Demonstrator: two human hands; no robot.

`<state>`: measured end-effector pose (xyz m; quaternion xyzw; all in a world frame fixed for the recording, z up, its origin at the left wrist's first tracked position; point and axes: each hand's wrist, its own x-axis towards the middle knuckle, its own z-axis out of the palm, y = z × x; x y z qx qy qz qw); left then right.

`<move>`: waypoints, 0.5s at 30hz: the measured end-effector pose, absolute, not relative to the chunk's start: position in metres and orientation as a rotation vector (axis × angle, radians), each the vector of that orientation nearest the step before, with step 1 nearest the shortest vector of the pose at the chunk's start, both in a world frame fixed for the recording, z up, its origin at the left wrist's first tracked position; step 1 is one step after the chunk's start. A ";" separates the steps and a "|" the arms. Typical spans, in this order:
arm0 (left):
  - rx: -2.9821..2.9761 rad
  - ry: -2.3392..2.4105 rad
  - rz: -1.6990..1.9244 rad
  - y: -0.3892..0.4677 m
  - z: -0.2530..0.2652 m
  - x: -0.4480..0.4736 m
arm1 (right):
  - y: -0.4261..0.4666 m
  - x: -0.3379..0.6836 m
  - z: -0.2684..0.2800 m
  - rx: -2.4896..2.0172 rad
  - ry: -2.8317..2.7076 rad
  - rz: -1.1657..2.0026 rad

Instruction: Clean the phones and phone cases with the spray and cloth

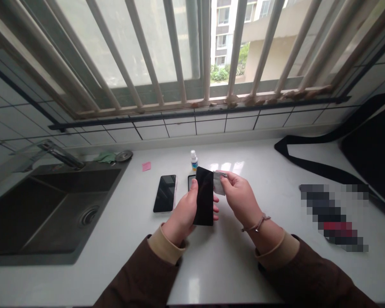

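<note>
A black smartphone [204, 199] stands raised above the counter in my left hand [183, 209]. The thumb lies along its left edge, and the fingertips come round the right edge. Close to the phone's upper right side, my right hand [239, 190] pinches a grey cloth [219, 184] between thumb and fingers. Whether the cloth touches the phone's edge I cannot tell. Behind the held phone, a dark-framed flat object [191, 183] is mostly hidden. A second smartphone [165, 193] lies on the counter to the left. Beyond the held phone stands a small white spray bottle [194, 160].
A dark sink [83, 250] with a faucet [64, 156] takes up the left side. On its back rim are a green cloth [105, 157] and a round metal strainer [124, 155]. A pink paper [146, 166] lies nearby. To the right are a black strap [295, 160] and a blurred-out item [333, 218].
</note>
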<state>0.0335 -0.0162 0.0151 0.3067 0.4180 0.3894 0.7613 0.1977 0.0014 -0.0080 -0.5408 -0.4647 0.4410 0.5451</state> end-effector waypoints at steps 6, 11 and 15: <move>0.680 0.927 0.710 -0.016 0.016 0.028 | 0.006 0.202 -0.014 -1.318 -1.115 1.015; 0.614 0.819 0.496 -0.017 0.019 0.025 | 0.005 0.203 -0.010 -1.433 -1.237 0.960; 0.563 0.796 0.387 -0.016 0.016 0.024 | -0.003 0.201 -0.002 -1.485 -1.476 0.734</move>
